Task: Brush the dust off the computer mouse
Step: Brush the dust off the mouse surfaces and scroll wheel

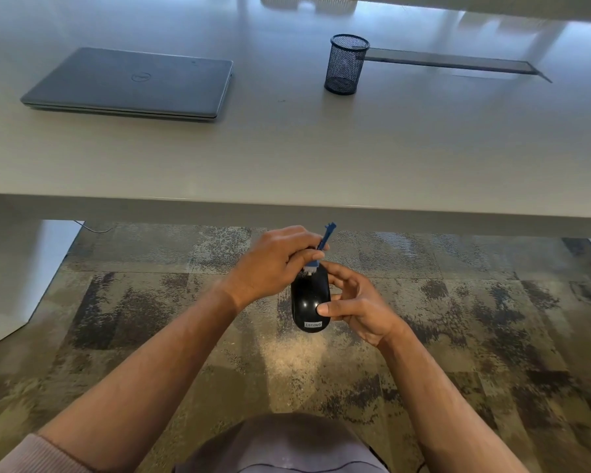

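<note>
A glossy black computer mouse [309, 302] with a small brand label is held in the air below the desk's front edge, above the carpet. My right hand [359, 303] grips it from the right side, thumb pressed on its top. My left hand [273, 264] pinches a small blue brush [323, 245]; the handle sticks up past my fingers and the bristle end touches the far end of the mouse. Part of the brush is hidden by my left fingers.
A long pale desk [287, 155] spans the view ahead. On it lie a closed grey laptop [133, 85] at the left and a black mesh pen cup [346, 64] right of centre, beside a dark cable slot [458, 63]. Patterned carpet [151, 319] lies below.
</note>
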### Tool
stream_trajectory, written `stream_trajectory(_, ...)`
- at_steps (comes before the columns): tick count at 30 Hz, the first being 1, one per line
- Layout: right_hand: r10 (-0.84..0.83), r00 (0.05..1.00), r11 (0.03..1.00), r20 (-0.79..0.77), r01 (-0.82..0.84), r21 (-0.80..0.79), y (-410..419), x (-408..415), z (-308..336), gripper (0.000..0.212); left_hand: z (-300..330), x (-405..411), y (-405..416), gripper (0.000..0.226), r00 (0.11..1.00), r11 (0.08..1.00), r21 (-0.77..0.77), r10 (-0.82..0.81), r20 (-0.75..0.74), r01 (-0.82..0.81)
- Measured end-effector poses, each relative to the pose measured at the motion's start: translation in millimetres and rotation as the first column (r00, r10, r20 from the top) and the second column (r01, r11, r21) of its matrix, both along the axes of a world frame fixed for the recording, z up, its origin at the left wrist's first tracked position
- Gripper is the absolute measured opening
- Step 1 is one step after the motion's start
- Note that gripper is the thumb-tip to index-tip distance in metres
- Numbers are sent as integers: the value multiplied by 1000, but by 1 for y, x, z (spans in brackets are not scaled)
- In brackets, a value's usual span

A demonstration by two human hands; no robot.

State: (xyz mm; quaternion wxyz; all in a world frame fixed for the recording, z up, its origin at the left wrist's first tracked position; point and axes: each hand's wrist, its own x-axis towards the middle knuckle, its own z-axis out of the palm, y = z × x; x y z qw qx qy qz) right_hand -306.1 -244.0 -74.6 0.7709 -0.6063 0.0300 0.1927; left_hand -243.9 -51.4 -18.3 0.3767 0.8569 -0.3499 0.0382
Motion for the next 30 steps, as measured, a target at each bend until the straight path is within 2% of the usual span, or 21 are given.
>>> stream_trajectory(7, -4, 1000, 1000, 5, 4, -12, -5, -3, -3, 80, -7, 10, 10, 19, 999, 996, 71, 48, -25, -46)
stream_trajectory(11, -4, 1000, 1000, -4, 4, 2, -4, -2, -3, 80, -2, 9, 10, 20, 997, 996, 31, 79, -5, -79)
stream_trajectory(14, -5, 1000, 1000, -6, 5, 11, -3, -1, -3, 81, 4, 4, 4, 18, 999, 1000, -13, 28, 15, -28)
stream_trajectory(17, -5, 1000, 1000, -7, 5, 15, -2, 0, -3, 81, 3, -1, -1, 17, 999, 999, 18, -28, 30, 27)
stream_trajectory(24, -9, 1000, 1000, -2, 9, 5, -5, -2, -6, 78, -6, 7, 9, 18, 999, 996, 84, -8, 48, 4)
stream_trajectory(30, -12, 1000, 1000, -5, 12, -4, -3, -2, -4, 81, 3, 7, 7, 17, 998, 1000, -11, 26, 51, -26)
